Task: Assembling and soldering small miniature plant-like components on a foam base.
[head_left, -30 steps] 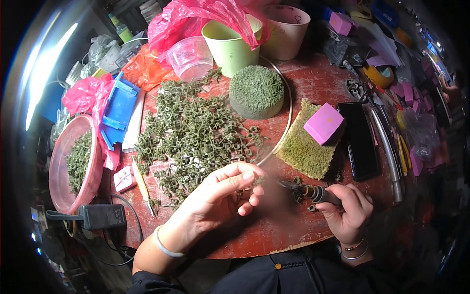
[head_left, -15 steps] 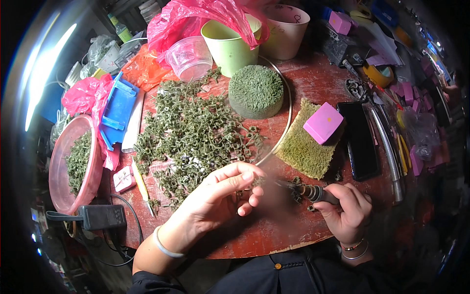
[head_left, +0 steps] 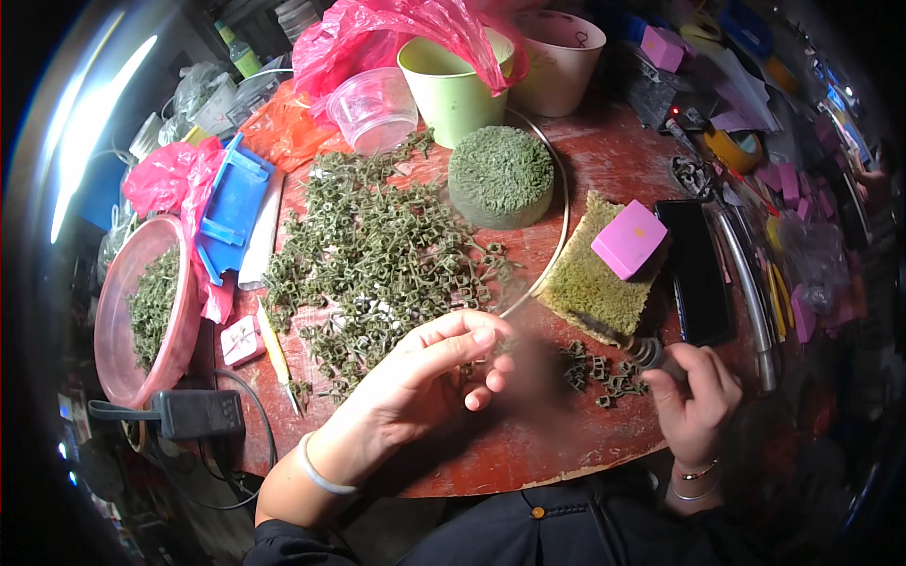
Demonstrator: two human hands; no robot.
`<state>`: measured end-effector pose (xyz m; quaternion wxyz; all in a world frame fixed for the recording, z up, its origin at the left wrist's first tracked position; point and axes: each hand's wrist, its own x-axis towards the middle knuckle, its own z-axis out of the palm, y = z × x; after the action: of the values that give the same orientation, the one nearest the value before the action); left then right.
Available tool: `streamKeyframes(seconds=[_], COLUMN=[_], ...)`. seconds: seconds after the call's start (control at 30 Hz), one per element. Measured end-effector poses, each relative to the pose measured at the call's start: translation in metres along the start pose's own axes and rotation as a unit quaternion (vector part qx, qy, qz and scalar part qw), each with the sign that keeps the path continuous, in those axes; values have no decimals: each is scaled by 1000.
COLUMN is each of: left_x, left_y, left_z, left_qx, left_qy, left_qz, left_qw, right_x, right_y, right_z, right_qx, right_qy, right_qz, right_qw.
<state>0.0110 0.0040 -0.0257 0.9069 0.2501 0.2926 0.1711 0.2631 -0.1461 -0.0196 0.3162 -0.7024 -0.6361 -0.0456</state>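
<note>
My left hand (head_left: 439, 357) is closed in a pinch over the front middle of the table. Between its thumb and forefinger is a small green piece (head_left: 505, 341), partly hidden and blurred. My right hand (head_left: 696, 391) grips the dark ringed handle of a soldering-iron-like tool (head_left: 646, 353). The tool's thin tip points left, over the near edge of a rough yellow-green sponge pad (head_left: 590, 283). Beneath the tool lies a small group of green pieces (head_left: 613, 375). A large pile of similar thin-stemmed pieces (head_left: 387, 236) spreads beyond my left hand.
Behind are a round green block (head_left: 500, 179), a light green cup (head_left: 451, 94) and a thin pale cord (head_left: 564, 198). A pink block (head_left: 629, 240) rests on the pad beside a black phone (head_left: 694, 274). Leftward stand a pink bowl (head_left: 113, 349) and a black power bank (head_left: 198, 415).
My right hand and the tool have moved right, away from my left hand, bringing the tip to the pad's edge. My left hand has hardly moved. The view has shifted slightly.
</note>
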Motion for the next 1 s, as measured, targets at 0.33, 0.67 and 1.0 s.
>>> streamKeyframes(seconds=[0.33, 0.67, 1.0], left_x=[-1, -1, 3], left_y=[-5, -7, -14], left_z=[6, 7, 1], left_qx=[99, 187, 445], left_qy=[51, 35, 70], left_qz=[89, 145, 282], left_qw=[990, 971, 847], right_x=[1, 0, 1], right_y=[8, 9, 0], right_z=[3, 3, 10], right_qx=[-34, -33, 85], right_qy=[13, 14, 7], right_qz=[26, 21, -49], right_qw=[999, 999, 995])
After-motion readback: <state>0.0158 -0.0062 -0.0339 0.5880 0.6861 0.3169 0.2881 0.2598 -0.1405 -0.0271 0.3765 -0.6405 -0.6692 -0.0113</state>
